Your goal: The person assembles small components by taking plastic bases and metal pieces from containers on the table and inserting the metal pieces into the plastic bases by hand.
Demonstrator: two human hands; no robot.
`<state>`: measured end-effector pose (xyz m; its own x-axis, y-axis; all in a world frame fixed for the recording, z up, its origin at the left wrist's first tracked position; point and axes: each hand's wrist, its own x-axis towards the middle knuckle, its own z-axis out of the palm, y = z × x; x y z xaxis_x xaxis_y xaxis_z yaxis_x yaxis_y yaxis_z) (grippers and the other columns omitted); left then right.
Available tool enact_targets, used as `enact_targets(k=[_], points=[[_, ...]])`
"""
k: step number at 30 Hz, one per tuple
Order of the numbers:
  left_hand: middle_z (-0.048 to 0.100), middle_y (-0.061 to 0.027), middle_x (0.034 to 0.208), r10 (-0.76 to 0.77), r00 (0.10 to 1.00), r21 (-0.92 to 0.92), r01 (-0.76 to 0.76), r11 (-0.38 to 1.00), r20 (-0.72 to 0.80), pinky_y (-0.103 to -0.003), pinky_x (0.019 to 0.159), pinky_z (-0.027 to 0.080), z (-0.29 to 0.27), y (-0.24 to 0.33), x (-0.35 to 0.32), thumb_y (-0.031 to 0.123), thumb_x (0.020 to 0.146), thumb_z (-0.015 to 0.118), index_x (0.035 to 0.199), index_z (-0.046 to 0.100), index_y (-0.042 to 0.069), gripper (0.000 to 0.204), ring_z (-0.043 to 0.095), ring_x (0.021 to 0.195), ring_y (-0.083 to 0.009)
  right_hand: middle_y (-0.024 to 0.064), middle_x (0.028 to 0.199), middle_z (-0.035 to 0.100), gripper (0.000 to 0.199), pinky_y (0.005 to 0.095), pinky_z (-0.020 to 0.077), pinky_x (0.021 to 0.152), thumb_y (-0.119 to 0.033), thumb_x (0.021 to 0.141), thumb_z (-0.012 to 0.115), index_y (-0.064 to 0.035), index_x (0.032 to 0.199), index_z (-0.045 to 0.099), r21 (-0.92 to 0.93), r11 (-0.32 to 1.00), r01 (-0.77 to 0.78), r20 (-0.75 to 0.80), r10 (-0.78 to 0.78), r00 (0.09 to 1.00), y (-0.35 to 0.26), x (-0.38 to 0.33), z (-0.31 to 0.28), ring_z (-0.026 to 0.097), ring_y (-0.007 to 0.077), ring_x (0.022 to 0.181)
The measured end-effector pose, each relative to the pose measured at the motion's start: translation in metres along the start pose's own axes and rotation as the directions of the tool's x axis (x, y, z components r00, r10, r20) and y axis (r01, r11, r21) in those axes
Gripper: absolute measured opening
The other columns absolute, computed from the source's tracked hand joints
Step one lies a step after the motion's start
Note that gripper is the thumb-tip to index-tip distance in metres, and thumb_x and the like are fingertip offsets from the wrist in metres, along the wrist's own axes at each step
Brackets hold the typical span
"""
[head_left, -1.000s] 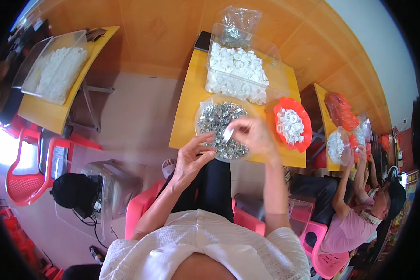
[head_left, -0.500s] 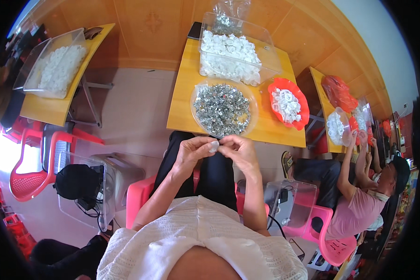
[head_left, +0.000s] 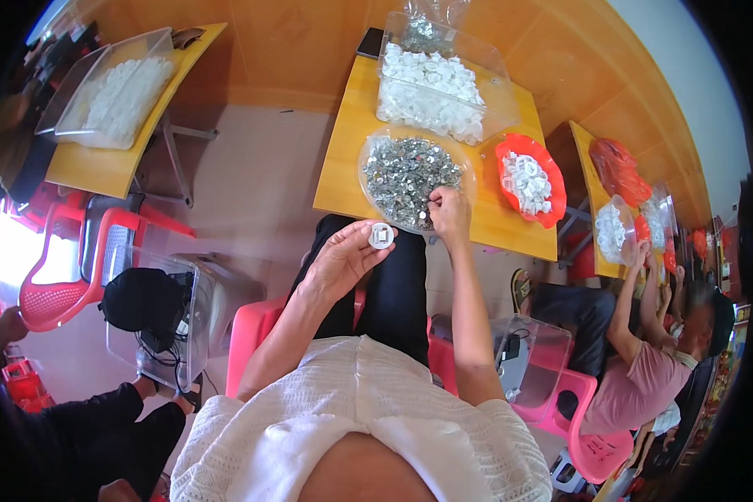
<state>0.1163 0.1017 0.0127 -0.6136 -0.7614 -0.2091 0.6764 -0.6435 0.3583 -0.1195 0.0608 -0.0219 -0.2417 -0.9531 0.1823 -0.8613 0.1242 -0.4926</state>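
Note:
Between the thumb and fingers of my left hand is a small round white plastic piece, its face turned up and some metal showing in its middle. It is held over my lap, just short of the table edge. My right hand reaches over the near right part of a clear round bowl. Its fingers are pinched together at the heap of small shiny metal parts there; whatever is between the fingertips is too small to make out.
Behind the bowl, a clear tub holds many white plastic pieces. A red scalloped dish with more white pieces stands to the right on the yellow table. Another person works at a table on the right. A pink chair is at left.
My hands were together at the white piece and have parted. The right hand has moved forward to the metal parts in the bowl; the left keeps the piece, now face up.

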Motion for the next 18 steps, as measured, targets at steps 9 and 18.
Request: enact_targets(k=[9,18], points=[[0.060,-0.0179,0.103,-0.008,0.999,-0.018,0.009,1.000,0.040,-0.031,0.081,0.052,0.000,-0.001,-0.004,0.016,0.089,0.050,0.106,0.056,0.001,0.023,0.061,0.092,-0.0232,0.0121,0.070,0.063,0.011,0.0352,0.0478,0.062,-0.004,0.067,0.061,-0.0014,0.078,0.063,0.202,0.977,-0.067,0.125,0.042,0.991,-0.003,0.004,-0.004,0.062,0.0246,0.067],[0.061,-0.0172,0.102,-0.001,1.000,0.036,0.000,0.999,0.021,-0.030,0.078,0.052,-0.002,-0.001,-0.005,0.017,0.088,0.053,0.105,0.057,0.001,0.024,0.062,0.088,-0.0219,-0.0006,0.063,0.055,0.021,0.0215,0.0424,0.054,0.006,0.066,0.063,-0.0033,0.085,0.062,0.538,0.842,-0.037,0.065,0.002,0.998,0.010,0.002,0.001,0.051,0.0069,0.057]])
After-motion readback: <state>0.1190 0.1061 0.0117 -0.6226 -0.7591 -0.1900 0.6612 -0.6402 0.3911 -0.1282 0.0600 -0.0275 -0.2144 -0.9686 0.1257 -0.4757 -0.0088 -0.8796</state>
